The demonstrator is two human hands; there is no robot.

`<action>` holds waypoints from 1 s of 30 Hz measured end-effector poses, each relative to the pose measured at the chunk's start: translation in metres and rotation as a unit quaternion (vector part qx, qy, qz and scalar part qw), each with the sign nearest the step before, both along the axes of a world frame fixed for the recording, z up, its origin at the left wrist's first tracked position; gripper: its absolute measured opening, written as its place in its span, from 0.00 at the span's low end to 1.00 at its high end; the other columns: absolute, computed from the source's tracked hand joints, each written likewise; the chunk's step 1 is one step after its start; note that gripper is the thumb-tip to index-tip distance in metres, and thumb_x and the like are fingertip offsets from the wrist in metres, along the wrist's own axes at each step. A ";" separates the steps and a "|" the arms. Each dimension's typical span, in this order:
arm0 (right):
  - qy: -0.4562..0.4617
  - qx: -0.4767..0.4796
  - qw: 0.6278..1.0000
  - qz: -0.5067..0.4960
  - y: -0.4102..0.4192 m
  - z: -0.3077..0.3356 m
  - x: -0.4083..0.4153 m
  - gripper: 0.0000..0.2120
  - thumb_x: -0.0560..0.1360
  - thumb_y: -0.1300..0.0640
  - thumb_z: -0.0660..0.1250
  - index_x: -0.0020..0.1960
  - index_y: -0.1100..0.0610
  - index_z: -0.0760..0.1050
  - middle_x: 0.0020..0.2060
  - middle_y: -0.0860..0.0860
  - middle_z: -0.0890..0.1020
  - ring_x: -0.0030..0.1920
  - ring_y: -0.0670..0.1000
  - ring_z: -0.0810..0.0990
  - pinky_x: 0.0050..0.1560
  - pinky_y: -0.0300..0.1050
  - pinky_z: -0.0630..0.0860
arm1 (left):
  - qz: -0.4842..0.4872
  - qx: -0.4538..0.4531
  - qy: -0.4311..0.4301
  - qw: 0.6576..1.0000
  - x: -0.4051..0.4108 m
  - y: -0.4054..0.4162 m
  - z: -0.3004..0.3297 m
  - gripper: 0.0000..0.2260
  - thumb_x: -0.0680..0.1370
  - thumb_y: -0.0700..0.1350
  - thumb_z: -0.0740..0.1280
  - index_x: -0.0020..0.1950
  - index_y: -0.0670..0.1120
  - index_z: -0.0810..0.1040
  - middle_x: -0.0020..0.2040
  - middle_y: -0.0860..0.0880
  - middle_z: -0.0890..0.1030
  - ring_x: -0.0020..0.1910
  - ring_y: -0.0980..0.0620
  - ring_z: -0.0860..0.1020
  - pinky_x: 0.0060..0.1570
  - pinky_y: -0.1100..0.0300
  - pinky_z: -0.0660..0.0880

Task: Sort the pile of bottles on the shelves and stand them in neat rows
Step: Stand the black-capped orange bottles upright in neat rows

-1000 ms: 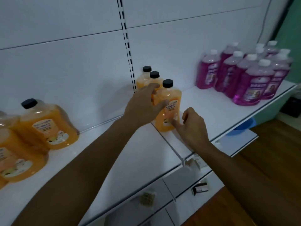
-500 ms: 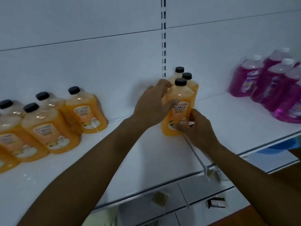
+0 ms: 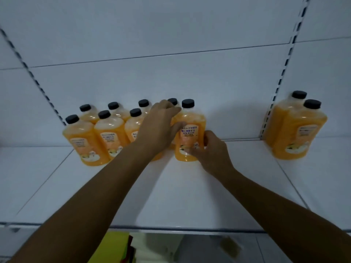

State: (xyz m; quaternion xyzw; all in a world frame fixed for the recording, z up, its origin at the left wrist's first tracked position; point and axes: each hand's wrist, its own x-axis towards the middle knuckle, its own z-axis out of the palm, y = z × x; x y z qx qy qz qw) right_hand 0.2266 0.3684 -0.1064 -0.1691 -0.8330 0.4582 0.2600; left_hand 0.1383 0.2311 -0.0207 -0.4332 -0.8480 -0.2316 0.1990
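An orange bottle (image 3: 190,128) with a black cap stands upright on the white shelf (image 3: 171,190), at the right end of a group of several orange bottles (image 3: 106,133) set in two rows. My left hand (image 3: 159,128) grips its upper left side, thumb across the label. My right hand (image 3: 210,150) holds its lower right side, fingers curled round the base. Two more orange bottles (image 3: 298,130) stand one behind the other at the far right, beside the slotted upright.
A white back panel with slotted uprights (image 3: 281,73) rises behind the shelf. Bare shelf lies between the group and the right pair. Below the front edge, a yellow object (image 3: 112,247) and white items show on a lower level.
Both hands carried the orange bottle leftward from the upright to the end of the left group. The view swung left, and the purple bottles left the frame.
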 end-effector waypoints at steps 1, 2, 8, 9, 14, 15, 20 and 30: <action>-0.003 -0.004 1.000 0.003 -0.005 -0.001 -0.007 0.20 0.66 0.46 0.77 0.52 0.50 0.73 0.44 0.44 0.80 0.42 0.43 0.79 0.41 0.40 0.76 | 0.009 -0.004 0.001 1.000 -0.003 -0.006 -0.001 0.19 0.76 0.49 0.69 0.65 0.43 0.77 0.56 0.44 0.77 0.56 0.47 0.74 0.52 0.58 0.69; -0.006 -0.009 1.000 0.006 -0.010 -0.002 -0.012 0.20 0.66 0.47 0.77 0.52 0.50 0.73 0.43 0.44 0.80 0.42 0.43 0.79 0.41 0.39 0.76 | 0.014 -0.005 0.002 1.000 -0.007 -0.011 -0.002 0.18 0.76 0.49 0.69 0.64 0.43 0.77 0.55 0.44 0.77 0.55 0.47 0.74 0.52 0.56 0.70; -0.023 -0.012 1.000 0.009 -0.020 -0.017 -0.036 0.21 0.66 0.50 0.78 0.53 0.53 0.74 0.46 0.48 0.81 0.45 0.47 0.79 0.42 0.37 0.74 | 0.024 -0.034 0.019 0.999 -0.021 -0.026 -0.013 0.16 0.77 0.47 0.69 0.63 0.43 0.78 0.56 0.44 0.80 0.54 0.46 0.77 0.51 0.53 0.75; -0.025 -0.012 1.000 0.007 -0.020 -0.019 -0.039 0.22 0.66 0.50 0.78 0.54 0.54 0.74 0.48 0.49 0.81 0.46 0.48 0.79 0.43 0.37 0.74 | 0.024 -0.037 0.021 0.999 -0.023 -0.027 -0.015 0.16 0.77 0.47 0.69 0.63 0.43 0.79 0.56 0.44 0.80 0.54 0.45 0.78 0.51 0.52 0.75; -0.019 -0.008 1.000 0.011 -0.018 -0.025 -0.048 0.22 0.67 0.50 0.77 0.56 0.56 0.74 0.50 0.50 0.81 0.48 0.50 0.79 0.43 0.34 0.73 | 0.024 -0.038 0.032 0.998 -0.028 -0.025 -0.016 0.13 0.78 0.45 0.68 0.59 0.41 0.80 0.54 0.43 0.81 0.51 0.44 0.78 0.50 0.50 0.75; -0.021 -0.011 1.000 0.011 -0.018 -0.027 -0.049 0.23 0.67 0.50 0.77 0.57 0.56 0.74 0.50 0.50 0.81 0.49 0.50 0.79 0.45 0.36 0.74 | 0.024 -0.035 0.032 0.999 -0.029 -0.025 -0.016 0.13 0.78 0.45 0.68 0.60 0.41 0.80 0.54 0.43 0.81 0.52 0.44 0.78 0.50 0.51 0.75; -0.028 -0.010 0.999 0.018 -0.015 -0.032 -0.051 0.23 0.68 0.50 0.76 0.58 0.56 0.74 0.51 0.51 0.81 0.50 0.50 0.80 0.50 0.43 0.78 | 0.038 -0.032 0.019 0.999 -0.031 -0.022 -0.013 0.13 0.77 0.46 0.68 0.59 0.43 0.81 0.55 0.43 0.81 0.52 0.45 0.79 0.52 0.53 0.73; -0.040 0.033 0.999 0.002 -0.009 -0.035 -0.040 0.29 0.68 0.45 0.75 0.64 0.55 0.70 0.55 0.50 0.76 0.53 0.49 0.76 0.53 0.46 0.76 | 0.080 -0.021 0.054 0.995 -0.004 -0.018 -0.024 0.19 0.75 0.48 0.70 0.61 0.40 0.75 0.59 0.41 0.76 0.58 0.43 0.74 0.55 0.51 0.72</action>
